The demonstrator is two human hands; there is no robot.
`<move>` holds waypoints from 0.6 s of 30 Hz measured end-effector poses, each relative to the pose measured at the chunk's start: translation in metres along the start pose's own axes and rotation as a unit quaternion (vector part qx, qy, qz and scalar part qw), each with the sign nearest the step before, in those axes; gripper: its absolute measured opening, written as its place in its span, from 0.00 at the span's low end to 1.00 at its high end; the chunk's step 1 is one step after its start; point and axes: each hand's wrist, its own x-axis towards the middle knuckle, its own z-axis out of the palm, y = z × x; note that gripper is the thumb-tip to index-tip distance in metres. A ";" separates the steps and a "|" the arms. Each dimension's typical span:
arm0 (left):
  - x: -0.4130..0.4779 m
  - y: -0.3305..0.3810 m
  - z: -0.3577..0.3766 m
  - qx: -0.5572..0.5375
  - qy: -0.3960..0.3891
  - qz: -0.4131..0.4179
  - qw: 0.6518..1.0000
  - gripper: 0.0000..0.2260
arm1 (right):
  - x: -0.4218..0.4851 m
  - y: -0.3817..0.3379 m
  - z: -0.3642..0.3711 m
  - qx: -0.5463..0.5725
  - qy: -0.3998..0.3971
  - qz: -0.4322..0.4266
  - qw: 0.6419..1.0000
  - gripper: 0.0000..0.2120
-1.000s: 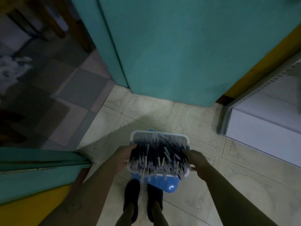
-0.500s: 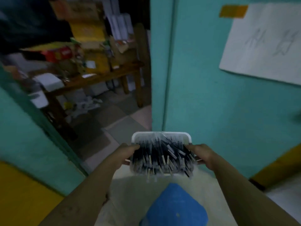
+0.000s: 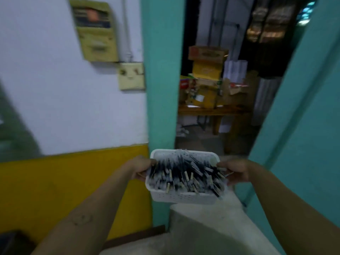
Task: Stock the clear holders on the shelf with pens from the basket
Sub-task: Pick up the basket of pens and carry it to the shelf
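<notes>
White basket [image 3: 184, 196] of blurred pens [image 3: 184, 173], gripped by left hand [image 3: 141, 168] and right hand [image 3: 237, 172].

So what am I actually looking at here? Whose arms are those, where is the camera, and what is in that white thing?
There is no machine here. A person wears a wide-angle camera on the head, so the single picture looks forward and down past their own bare arms. The left hand and the right hand each grip one end of a white basket, held in the air in front of the body. It is heaped with dark pens. No shelf or clear holders are in view. Ahead is a doorway with a teal frame; beyond it stands a wooden table piled with cardboard boxes. A switch plate sits on the white wall at left. The picture is blurred, so finer detail cannot be read.
</notes>
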 end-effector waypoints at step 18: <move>-0.219 -0.274 -0.232 -0.133 0.355 -0.193 0.905 0.19 | -0.043 -0.162 0.409 -0.239 -0.246 -0.219 0.914 0.09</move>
